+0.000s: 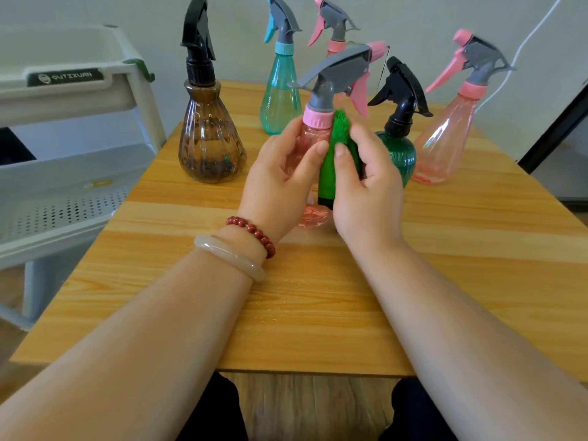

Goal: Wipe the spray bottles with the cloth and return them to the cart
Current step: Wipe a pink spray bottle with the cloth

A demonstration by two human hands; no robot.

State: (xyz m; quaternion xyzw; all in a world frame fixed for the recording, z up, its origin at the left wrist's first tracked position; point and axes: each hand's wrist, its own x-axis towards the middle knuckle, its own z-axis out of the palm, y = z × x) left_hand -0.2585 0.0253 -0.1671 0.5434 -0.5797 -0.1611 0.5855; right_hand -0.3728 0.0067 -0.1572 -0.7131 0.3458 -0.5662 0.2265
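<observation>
My left hand [283,179] grips a clear pink spray bottle [313,138] with a grey and pink trigger head, held upright just above the wooden table [286,313]. My right hand [366,186] holds a green cloth [334,160] pressed against the bottle's right side. Behind stand a brown ribbed bottle [210,144], a teal bottle [280,90], a pink bottle [334,30] partly hidden, a dark green bottle [399,144] and another pink bottle [448,135].
The white cart [73,160] stands to the left of the table, with a perforated shelf and a top tray. A wall lies close behind the bottles. A white cable [525,43] hangs at the right.
</observation>
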